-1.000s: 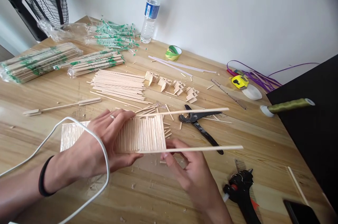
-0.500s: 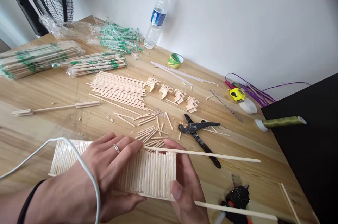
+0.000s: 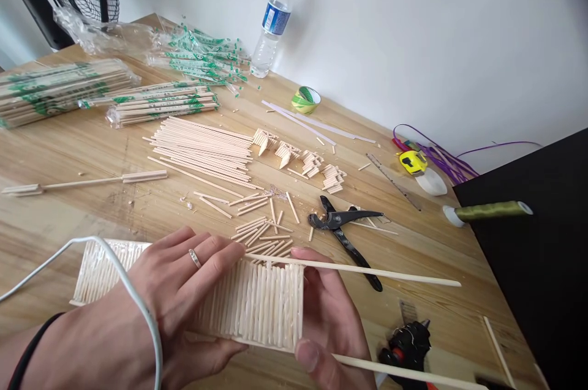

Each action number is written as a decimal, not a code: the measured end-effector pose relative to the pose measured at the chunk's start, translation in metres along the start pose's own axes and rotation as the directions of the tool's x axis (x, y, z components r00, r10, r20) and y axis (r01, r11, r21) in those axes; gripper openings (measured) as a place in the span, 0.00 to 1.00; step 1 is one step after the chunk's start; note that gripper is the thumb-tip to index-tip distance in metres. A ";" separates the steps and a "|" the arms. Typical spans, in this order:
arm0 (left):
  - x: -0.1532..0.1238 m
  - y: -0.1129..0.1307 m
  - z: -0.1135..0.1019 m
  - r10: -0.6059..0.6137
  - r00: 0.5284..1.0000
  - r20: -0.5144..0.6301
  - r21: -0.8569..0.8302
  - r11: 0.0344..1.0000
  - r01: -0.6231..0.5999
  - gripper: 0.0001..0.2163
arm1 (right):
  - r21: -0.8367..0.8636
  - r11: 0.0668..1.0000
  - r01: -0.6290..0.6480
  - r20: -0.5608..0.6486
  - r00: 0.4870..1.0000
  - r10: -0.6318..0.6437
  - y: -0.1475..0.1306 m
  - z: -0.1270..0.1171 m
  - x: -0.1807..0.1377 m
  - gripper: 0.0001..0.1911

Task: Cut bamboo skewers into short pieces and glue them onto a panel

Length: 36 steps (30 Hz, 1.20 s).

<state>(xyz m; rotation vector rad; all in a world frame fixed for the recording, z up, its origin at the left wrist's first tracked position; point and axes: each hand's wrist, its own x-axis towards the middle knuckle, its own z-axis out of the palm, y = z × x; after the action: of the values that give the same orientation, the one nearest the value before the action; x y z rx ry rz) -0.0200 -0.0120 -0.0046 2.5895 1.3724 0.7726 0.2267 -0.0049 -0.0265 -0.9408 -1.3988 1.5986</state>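
Observation:
Both hands grip a panel (image 3: pixel 257 304) of short wooden sticks laid side by side, with shiny glue between them. Two long sticks run along its edges and stick out to the right. My left hand (image 3: pixel 184 292), with a ring, lies across the panel's middle, its thumb under the lower edge. My right hand (image 3: pixel 335 316) wraps the right end, thumb at the lower corner and fingers behind the upper one. A white cable (image 3: pixel 124 273) passes over my left wrist. Just beyond the panel lie short cut sticks (image 3: pixel 261 237), and black cutting pliers (image 3: pixel 342 225) rest to their right.
Long loose sticks (image 3: pixel 202 148), small stepped stick pieces (image 3: pixel 287 154) and wrapped stick bundles (image 3: pixel 64 90) lie further back. A water bottle (image 3: pixel 274 22) stands by the wall. At right are a glue gun (image 3: pixel 407 347), a tape measure (image 3: pixel 412 161) and a green spool (image 3: pixel 489 212).
The hands keep their hold on the panel, which sits slightly further left in view. My right hand's fingers and thumb have shifted a little at the right end. The view has tilted slightly.

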 end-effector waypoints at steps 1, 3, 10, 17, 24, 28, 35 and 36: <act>0.000 0.000 0.000 -0.002 1.000 0.000 -0.004 1.000 0.002 0.40 | -0.003 1.000 -0.009 -0.006 1.000 0.009 0.000 0.001 -0.001 0.39; -0.001 0.000 0.000 0.000 1.000 0.004 -0.011 1.000 0.000 0.41 | -0.028 0.999 -0.035 -0.016 0.999 0.035 0.000 0.002 -0.002 0.39; 0.001 0.002 -0.001 -0.011 1.000 0.019 -0.009 1.000 0.011 0.41 | -0.194 0.979 -0.060 0.032 0.997 0.067 0.003 -0.002 -0.003 0.30; 0.002 0.000 -0.001 0.007 1.000 0.011 0.040 0.999 -0.007 0.27 | -0.078 0.996 -0.048 -0.003 0.999 0.048 0.006 0.004 0.000 0.25; 0.000 0.001 0.002 -0.001 1.000 0.022 0.038 0.999 0.000 0.26 | -0.049 0.997 -0.059 -0.023 0.998 0.058 0.006 0.003 0.002 0.24; 0.000 0.001 0.000 0.022 1.000 0.015 0.032 0.999 -0.022 0.26 | -0.018 0.997 -0.072 -0.021 0.997 0.072 0.003 0.006 0.002 0.23; 0.004 0.003 -0.002 0.035 0.999 0.008 0.100 0.994 -0.036 0.23 | 0.250 0.948 -0.195 -0.154 0.959 0.237 -0.007 0.017 0.002 0.25; 0.005 0.003 -0.003 0.041 0.999 0.011 0.106 0.994 -0.042 0.23 | 0.262 0.946 -0.192 -0.159 0.958 0.239 -0.008 0.018 0.002 0.25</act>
<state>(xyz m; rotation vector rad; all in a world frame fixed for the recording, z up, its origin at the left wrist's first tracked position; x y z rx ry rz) -0.0164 -0.0104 0.0008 2.7062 1.3981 0.7115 0.2106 -0.0100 -0.0166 -1.0944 -0.9686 1.7452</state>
